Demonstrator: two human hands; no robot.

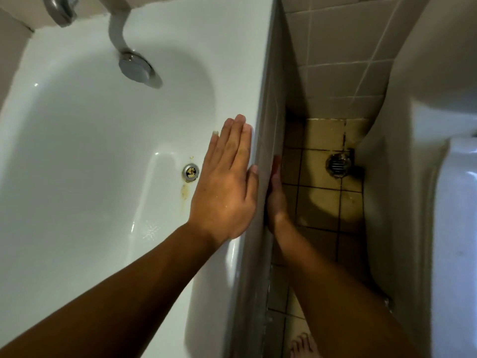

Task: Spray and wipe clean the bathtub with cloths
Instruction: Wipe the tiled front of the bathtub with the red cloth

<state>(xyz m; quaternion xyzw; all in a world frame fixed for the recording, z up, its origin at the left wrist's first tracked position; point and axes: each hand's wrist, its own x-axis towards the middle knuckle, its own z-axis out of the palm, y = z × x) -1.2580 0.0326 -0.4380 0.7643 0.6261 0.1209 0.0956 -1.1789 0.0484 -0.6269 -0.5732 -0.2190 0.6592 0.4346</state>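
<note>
White bathtub [77, 151] at left, a stain below its drain [190, 172]; tan tiled floor [317, 202] with floor drain [338, 164] lay beside it. Left hand [224, 187] rested flat on the rim, fingers together; right hand [276, 195], fingers straight, touched the outer panel.

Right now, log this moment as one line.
left hand: flat on tub rim | right hand: against outer panel | both hold nothing | stain beside drain

Nothing legible — no text, brand or number shows on the bathtub [77, 156] or wall tiles [340, 47].
</note>
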